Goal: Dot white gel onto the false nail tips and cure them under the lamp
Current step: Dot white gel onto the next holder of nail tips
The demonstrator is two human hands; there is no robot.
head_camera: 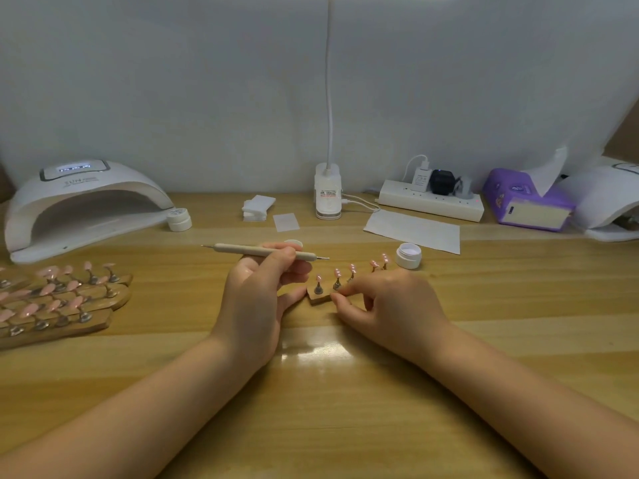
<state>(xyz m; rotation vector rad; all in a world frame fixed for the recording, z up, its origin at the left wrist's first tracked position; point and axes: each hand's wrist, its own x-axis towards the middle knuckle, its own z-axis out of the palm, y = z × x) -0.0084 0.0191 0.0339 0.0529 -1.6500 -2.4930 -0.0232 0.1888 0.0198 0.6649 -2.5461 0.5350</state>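
Near the middle of the wooden table [345, 392]: a small wooden strip [320, 299] carrying five pink false nail tips [352, 268], each propped on a little metal stand. Tiny pale dots visible on some of the tips, too small to count. Right end of the strip hidden behind the right hand [390, 305].

Left hand [257, 292]: fingers curled round a beige dotting pen [264, 251], held roughly level above the table, thin metal point at each end, the right-hand point just above the leftmost nail tips. One lower finger stretched out, reaching the strip's left end.

Right hand: thumb and forefinger pinching the near edge of the strip, other fingers loosely curled, wrist low over the table.

Just beyond the strip to the right: a small white jar [408, 254], lid off, pale gel inside. A white lid [294, 243] peeking out behind the left hand.

Far left: a white curing lamp [83, 205], arched, mouth open toward the table, display lit on top. A closed white pot [179, 218] touching its right foot.

Left edge, in front of the lamp: several more wooden strips [58, 305] of pink tips, overlapping one another.

Along the back: a stack of white pads [257, 207], a clip lamp base [327, 195], a power strip [430, 200], a purple tissue pack [525, 198].
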